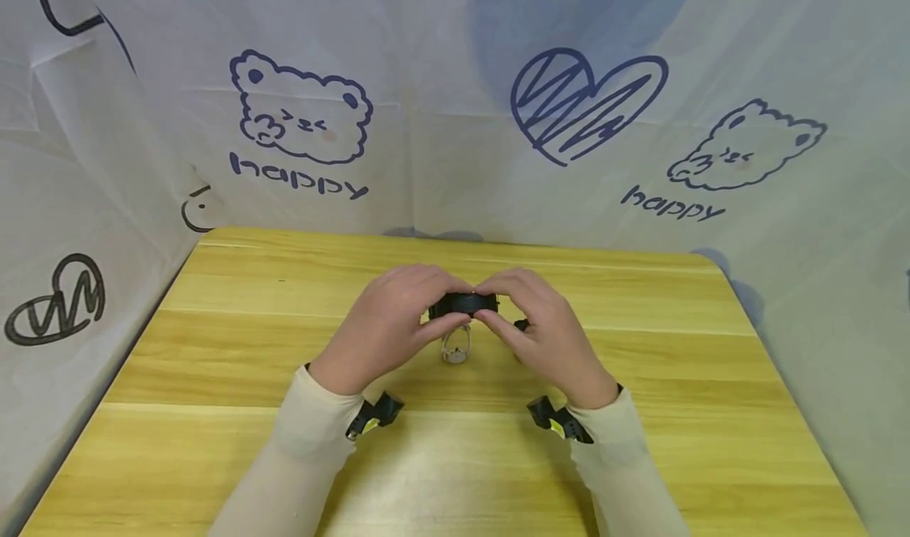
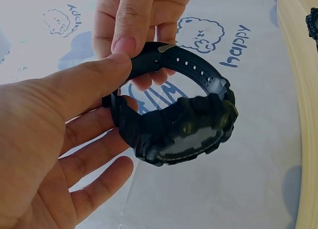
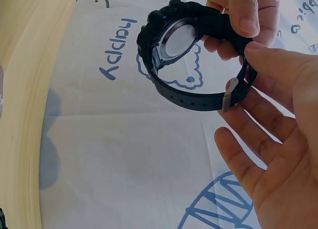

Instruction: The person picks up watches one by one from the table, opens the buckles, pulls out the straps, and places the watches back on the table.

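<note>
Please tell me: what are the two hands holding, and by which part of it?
The left hand and the right hand both hold a bulky black wristwatch, pinching it by its perforated black strap, away from the round case.

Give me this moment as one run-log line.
left hand: pinches black watch | right hand: pinches same watch | state: held above table | pale watch: on table

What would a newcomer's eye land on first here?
Probably the chunky black watch, held up over the table by its strap between the left hand and the right hand. Next, the bold blue heart and the bear drawings on the pale cloth behind the table. Then a smaller, light-coloured watch, just on the near side of the black one in the head view.
</note>
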A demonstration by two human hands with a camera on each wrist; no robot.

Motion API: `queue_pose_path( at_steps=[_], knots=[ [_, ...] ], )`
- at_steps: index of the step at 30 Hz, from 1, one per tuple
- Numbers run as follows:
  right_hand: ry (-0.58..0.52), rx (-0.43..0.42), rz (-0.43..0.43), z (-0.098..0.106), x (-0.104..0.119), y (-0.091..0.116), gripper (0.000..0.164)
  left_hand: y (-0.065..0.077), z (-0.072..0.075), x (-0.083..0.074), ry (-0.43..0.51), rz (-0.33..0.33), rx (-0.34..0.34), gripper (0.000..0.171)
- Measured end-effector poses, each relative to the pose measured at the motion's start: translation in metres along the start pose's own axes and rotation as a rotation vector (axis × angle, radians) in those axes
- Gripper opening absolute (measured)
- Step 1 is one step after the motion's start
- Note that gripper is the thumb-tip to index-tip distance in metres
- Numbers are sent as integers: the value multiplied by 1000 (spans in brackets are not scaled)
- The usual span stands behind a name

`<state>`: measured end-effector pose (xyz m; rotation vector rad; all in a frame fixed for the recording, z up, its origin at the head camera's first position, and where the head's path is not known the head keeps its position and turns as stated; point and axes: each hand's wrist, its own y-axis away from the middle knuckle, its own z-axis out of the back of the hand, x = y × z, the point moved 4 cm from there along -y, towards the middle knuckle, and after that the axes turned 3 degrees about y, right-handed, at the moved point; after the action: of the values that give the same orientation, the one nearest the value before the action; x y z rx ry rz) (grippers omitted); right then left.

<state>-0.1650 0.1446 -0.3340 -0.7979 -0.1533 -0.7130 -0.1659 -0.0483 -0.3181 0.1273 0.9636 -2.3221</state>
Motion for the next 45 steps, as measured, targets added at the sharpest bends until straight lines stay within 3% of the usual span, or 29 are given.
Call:
queue_pose_path(
  at_steps=[15,35,45],
  knots=[
    [9,79,-32,0,-1,3,23,0,-3,0,-4,4,38,29],
    [31,83,-32,-1,-5,-7,23,-6,-1,3,-8,0,46,31],
    [54,169,-59,-3,-5,1,24,-3,-7,0,9,17,108,30]
  ],
)
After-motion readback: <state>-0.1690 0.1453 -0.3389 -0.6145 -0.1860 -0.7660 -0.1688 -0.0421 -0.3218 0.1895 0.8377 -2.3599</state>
